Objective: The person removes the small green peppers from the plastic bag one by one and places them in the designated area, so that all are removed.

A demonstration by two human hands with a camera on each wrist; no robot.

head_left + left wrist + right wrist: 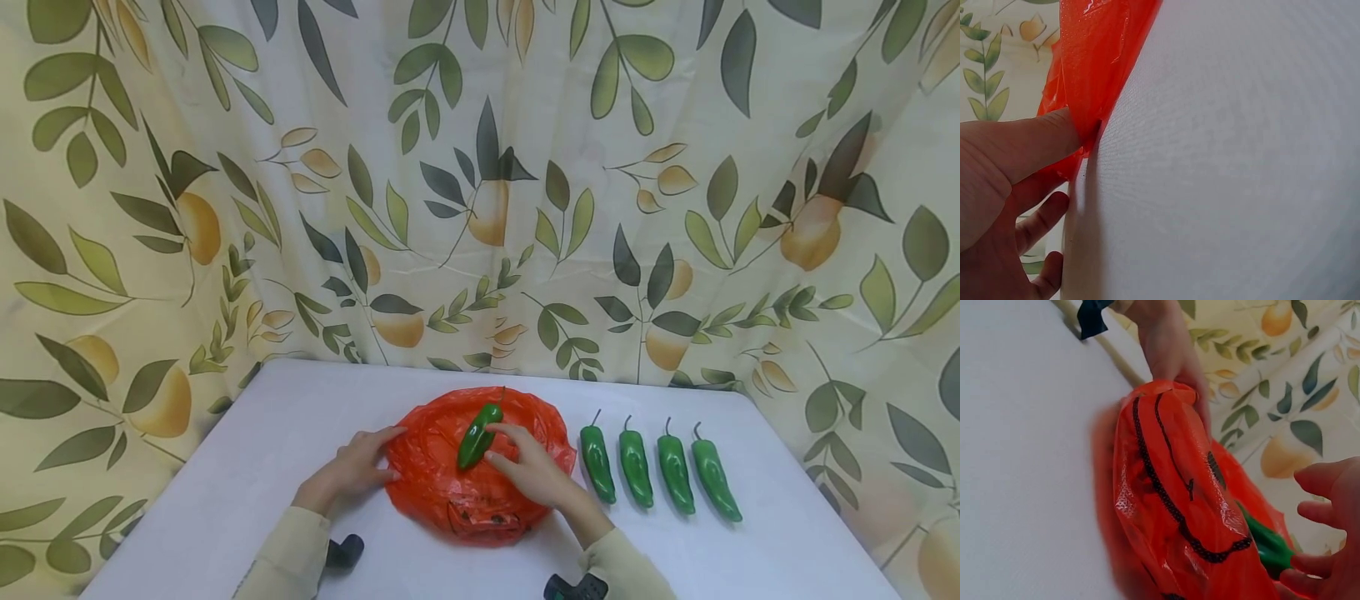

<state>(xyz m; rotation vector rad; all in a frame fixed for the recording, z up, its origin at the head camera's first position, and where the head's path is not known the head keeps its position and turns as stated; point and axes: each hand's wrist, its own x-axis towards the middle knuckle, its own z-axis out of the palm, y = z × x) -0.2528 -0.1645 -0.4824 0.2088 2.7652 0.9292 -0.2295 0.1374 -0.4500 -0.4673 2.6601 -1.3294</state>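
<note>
A red plastic bag (435, 492) lies bunched in a round heap on the white table, with black print on its near side. On top of it rests a green chili pepper (474, 442), stem pointing away. My right hand (534, 468) is over the bag's right side, thumb and fingers spread apart, fingertips right at the pepper. In the right wrist view the pepper (1266, 547) shows partly behind the bag. My left hand (358, 467) touches the bag's left edge with thumb and index finger apart. The left wrist view shows the thumb (1041, 140) against the red plastic (1104, 56).
Several green chili peppers (636, 468) stand in a row on the table (772, 550) to the right of the bag, stems pointing away. A leaf-and-fruit patterned curtain (480, 208) hangs behind the table and along both sides.
</note>
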